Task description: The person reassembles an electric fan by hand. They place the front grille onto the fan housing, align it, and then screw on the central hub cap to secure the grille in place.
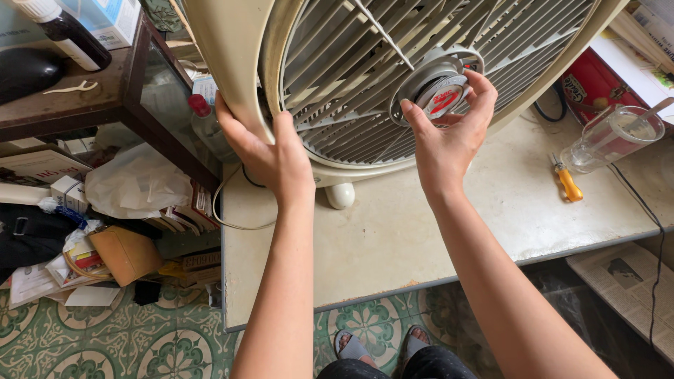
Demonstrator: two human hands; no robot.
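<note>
A cream box fan (pixel 232 42) stands tilted on a worn white table (pixel 393 238), its grey louvred grille (pixel 337 77) facing me. My left hand (pixel 263 144) grips the fan's lower left frame edge. My right hand (pixel 446 130) curls around the round grey hub cap with a red label (pixel 441 95) at the grille's centre, thumb on its left and fingers on its right. A white fan foot (pixel 341 194) rests on the table below.
An orange-handled screwdriver (pixel 566 181) and a clear glass jug (pixel 612 137) lie on the table at right. A dark wooden shelf (pixel 119 98) with bottles stands left, above piled bags, books and boxes. Patterned green floor tiles (pixel 140 337) and my sandalled feet (pixel 382 344) are below.
</note>
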